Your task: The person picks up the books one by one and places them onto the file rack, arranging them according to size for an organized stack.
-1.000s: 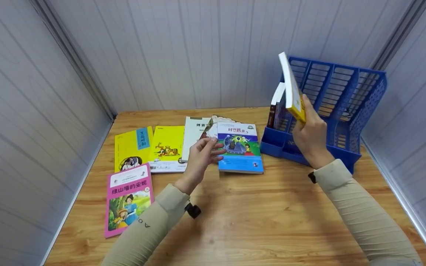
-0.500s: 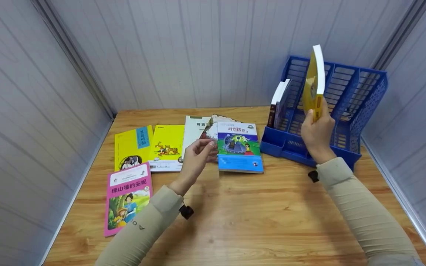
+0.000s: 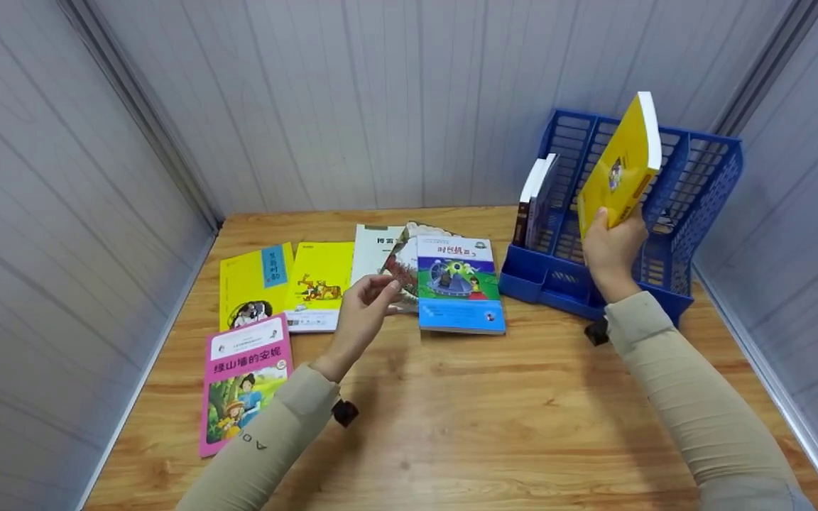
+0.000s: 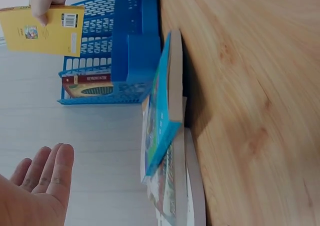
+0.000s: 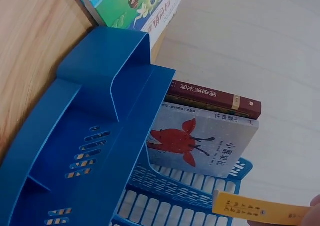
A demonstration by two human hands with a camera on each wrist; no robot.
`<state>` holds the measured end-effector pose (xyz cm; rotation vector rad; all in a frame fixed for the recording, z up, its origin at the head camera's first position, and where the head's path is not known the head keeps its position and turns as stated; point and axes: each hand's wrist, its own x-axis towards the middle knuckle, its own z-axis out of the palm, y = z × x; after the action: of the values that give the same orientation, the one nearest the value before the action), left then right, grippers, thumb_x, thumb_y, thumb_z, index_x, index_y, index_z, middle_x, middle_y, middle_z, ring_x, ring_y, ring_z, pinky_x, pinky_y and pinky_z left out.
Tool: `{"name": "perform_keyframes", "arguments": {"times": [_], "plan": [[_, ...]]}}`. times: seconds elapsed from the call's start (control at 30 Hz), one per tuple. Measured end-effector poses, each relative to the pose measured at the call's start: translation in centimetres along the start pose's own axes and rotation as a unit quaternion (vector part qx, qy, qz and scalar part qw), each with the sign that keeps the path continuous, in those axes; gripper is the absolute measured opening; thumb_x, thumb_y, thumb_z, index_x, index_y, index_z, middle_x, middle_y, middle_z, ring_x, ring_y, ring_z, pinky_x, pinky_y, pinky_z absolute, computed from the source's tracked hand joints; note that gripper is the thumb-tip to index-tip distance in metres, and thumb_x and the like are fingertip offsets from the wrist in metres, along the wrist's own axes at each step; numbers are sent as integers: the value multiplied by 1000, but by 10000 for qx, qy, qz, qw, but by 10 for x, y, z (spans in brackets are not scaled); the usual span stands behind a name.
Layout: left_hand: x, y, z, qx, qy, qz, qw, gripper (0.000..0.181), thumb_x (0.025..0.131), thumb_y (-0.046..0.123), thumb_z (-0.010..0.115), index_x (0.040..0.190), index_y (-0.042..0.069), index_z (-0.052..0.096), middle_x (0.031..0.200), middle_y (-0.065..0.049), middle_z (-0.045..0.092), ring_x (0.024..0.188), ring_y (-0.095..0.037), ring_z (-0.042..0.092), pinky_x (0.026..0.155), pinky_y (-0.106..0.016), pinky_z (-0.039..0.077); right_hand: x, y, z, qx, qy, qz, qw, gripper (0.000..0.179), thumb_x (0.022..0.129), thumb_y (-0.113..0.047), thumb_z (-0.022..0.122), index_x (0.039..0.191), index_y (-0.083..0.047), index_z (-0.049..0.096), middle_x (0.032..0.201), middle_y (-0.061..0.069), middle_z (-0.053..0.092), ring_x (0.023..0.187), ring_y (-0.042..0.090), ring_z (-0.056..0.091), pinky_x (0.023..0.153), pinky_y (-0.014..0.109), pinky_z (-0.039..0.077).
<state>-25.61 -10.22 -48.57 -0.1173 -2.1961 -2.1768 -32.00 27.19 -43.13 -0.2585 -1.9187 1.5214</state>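
My right hand (image 3: pixel 616 248) grips a yellow book (image 3: pixel 622 163) near its lower end, spine toward me. It holds the book up over the middle slots of the blue file rack (image 3: pixel 593 298). In the right wrist view the yellow spine (image 5: pixel 265 210) shows at the lower right. My left hand (image 3: pixel 363 309) hovers near the pale books with nothing in it; its fingers (image 4: pixel 62 171) look relaxed in the left wrist view. Two books stand in the rack's leftmost slot: a dark red one (image 5: pixel 220 95) and a grey one with a red deer (image 5: pixel 200 141).
On the wooden table (image 3: pixel 480 419) lie a blue and green book (image 3: pixel 460 284), a floral-covered book (image 3: pixel 405 259), a white book (image 3: pixel 373 248), two yellow books (image 3: pixel 320 280) and a pink book (image 3: pixel 247 383). Panel walls (image 3: pixel 380 106) enclose the back and sides.
My right hand has carried the yellow book rightward across the rack and turned it, so its yellow cover now shows. My left hand has drawn back slightly to the left.
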Motion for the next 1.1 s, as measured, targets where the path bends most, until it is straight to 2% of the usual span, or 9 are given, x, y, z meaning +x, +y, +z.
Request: {"name": "perform_keyframes", "arguments": {"times": [0.13,0.23,0.37,0.47,0.67,0.9,1.0,1.1], "plan": [[0,-4,-8,146,102,-92,9998,28,107,15,68,127,-5,69,118,-23,75,111,-39,76,91,-47,67,4,4,3,-30,-25,152,9999,47,111,-8,54,155,5,48,153,26,61,141,36,64,116,49,55],[2,-9,-12,326,201,-104,9992,29,106,15,68,127,-5,70,118,-21,76,111,-36,76,89,-44,67,7,8,6,-74,-22,246,9997,47,111,-9,53,155,5,47,153,27,61,141,37,64,116,49,55],[3,-13,-18,532,236,-6,9983,29,107,13,67,128,-7,69,121,-26,75,111,-33,75,85,-34,67,14,14,11,-78,32,338,9994,47,111,-9,52,156,5,45,152,28,60,141,38,64,115,47,55],[2,-14,-23,749,256,45,9969,29,107,13,68,128,-6,69,123,-26,74,110,-30,74,88,-31,65,18,19,14,-31,79,395,9992,47,111,-8,52,156,5,45,152,29,61,140,38,64,115,47,55],[1,-17,-30,1049,351,-13,9939,30,107,19,70,128,-2,70,124,-21,74,109,-27,71,91,-31,63,23,29,16,-40,-35,522,9986,49,113,-11,51,159,1,42,157,25,58,144,35,62,116,47,55],[-1,-23,-38,1108,419,58,9929,29,106,18,71,127,-2,71,120,-19,75,107,-26,70,82,-27,60,27,44,23,-80,44,315,9995,48,112,-11,51,158,1,43,153,29,59,141,39,63,114,51,56],[-2,-23,-42,1218,437,54,9916,32,106,21,71,129,-1,70,122,-19,75,110,-27,70,89,-30,60,28,52,26,17,66,314,9995,50,113,-13,51,161,-3,40,156,27,57,143,37,62,115,51,55],[-3,-24,-46,1399,446,17,9892,36,106,24,71,131,-1,69,126,-19,74,115,-30,70,103,-40,59,29,59,28,129,63,330,9994,51,114,-14,50,163,-5,39,157,26,56,144,36,61,114,50,56]]}}
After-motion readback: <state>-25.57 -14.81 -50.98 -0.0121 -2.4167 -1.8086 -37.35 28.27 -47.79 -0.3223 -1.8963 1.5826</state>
